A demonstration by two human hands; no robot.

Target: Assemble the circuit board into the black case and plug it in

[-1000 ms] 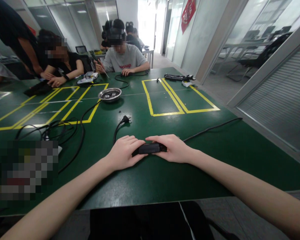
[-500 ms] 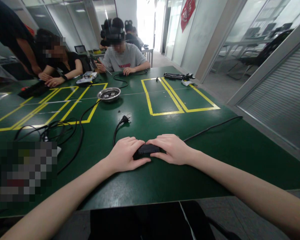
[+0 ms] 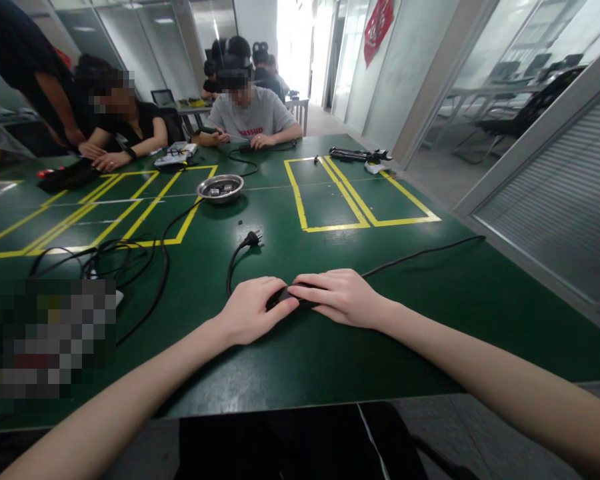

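A black power adapter [image 3: 279, 297] lies on the green table between my hands and is mostly covered by them. My left hand [image 3: 253, 308] grips its left end, thumb on the near side and fingers over the far side. My right hand [image 3: 344, 299] is closed on the right part, its fingers reaching across the top. On the left, a black cord bends away from behind my left hand to a plug [image 3: 252, 239] with bare prongs. From behind my right hand a thinner black cable [image 3: 420, 258] runs out toward the table's right edge.
A metal bowl [image 3: 220, 189] with small metal parts stands beyond the plug. Coiled black cables [image 3: 123, 257] lie at left, near a blurred-out object [image 3: 50, 340]. A folded black tripod-like item [image 3: 357, 155] rests at the far edge. People sit across the green table [image 3: 290, 373].
Both hands have closed further over the adapter: my left thumb has risen onto it, and my right fingers reach over its top. Across the table, a seated person's hand has lowered.
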